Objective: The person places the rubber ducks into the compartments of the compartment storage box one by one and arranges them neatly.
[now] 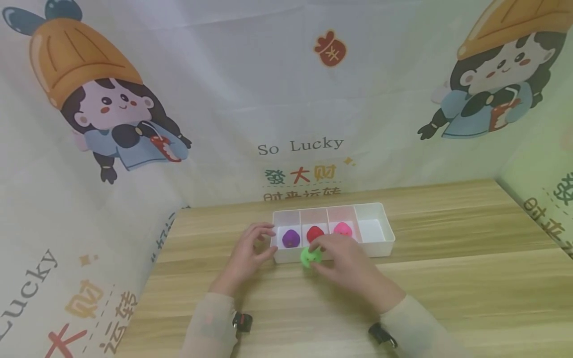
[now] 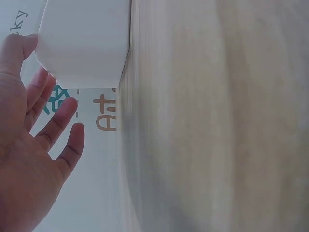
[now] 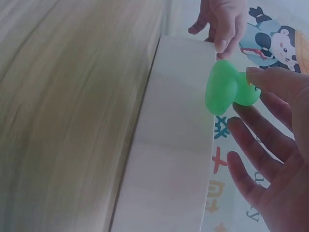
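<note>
My right hand (image 1: 346, 258) pinches a green toy duck (image 1: 311, 257) between thumb and fingers, with the other fingers spread in the right wrist view. The green duck (image 3: 222, 88) is held near the rim of a white divided tray (image 1: 380, 248), by its front side. At the tray's left end is my left hand (image 1: 248, 253), its thumb and fingertips touching the rim, fingers loosely bent. Inside the tray, a purple toy (image 1: 291, 238), a red toy (image 1: 315, 233) and a pink toy (image 1: 343, 229) each sit in a separate compartment; my right hand partly covers the red and pink ones.
The tray's rightmost compartment (image 1: 372, 230) shows its bare floor. Under the tray is a wood-grain table (image 1: 447, 278). A white printed cloth (image 1: 224, 124) with cartoon figures and lettering hangs behind and along the sides.
</note>
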### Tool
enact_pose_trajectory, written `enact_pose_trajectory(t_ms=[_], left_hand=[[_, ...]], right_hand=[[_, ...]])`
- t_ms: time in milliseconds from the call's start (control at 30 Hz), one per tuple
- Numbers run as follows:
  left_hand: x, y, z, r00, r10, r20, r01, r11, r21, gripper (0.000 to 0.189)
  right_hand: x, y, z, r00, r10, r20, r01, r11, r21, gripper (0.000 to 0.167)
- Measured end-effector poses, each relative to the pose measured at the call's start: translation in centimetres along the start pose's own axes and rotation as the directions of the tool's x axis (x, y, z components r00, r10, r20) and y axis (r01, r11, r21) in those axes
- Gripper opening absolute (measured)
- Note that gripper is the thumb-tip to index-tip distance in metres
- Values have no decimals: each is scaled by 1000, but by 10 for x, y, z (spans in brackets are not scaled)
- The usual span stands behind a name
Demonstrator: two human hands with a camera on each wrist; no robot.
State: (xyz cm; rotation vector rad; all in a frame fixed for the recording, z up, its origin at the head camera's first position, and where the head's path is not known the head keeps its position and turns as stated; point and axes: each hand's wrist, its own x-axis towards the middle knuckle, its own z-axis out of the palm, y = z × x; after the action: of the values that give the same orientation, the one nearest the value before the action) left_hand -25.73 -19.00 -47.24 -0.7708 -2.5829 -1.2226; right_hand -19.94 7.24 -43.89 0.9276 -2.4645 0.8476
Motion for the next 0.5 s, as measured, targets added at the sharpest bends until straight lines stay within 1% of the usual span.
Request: enact_pose_trajectory(t_ms=[133,233,433,500], left_hand=[[1,2,1,1000,8,3,-8,1000,-1,32],[1,3,2,1000,8,3,-8,1000,-1,32],[1,3,1,1000,13,-4,-13,1000,-7,32],[0,3,0,1000,14,-6,-14,1000,-5,32]], right_hand=[[-2,4,-6,1000,-21,-21,21,1000,-5,31],[-3,7,-12,999,-22,-36,22,1000,-19,31],[-4,15,-23,999,14,-42,-17,998,-68,30],[-3,17,-26,998,26,-57,-30,997,-71,29]])
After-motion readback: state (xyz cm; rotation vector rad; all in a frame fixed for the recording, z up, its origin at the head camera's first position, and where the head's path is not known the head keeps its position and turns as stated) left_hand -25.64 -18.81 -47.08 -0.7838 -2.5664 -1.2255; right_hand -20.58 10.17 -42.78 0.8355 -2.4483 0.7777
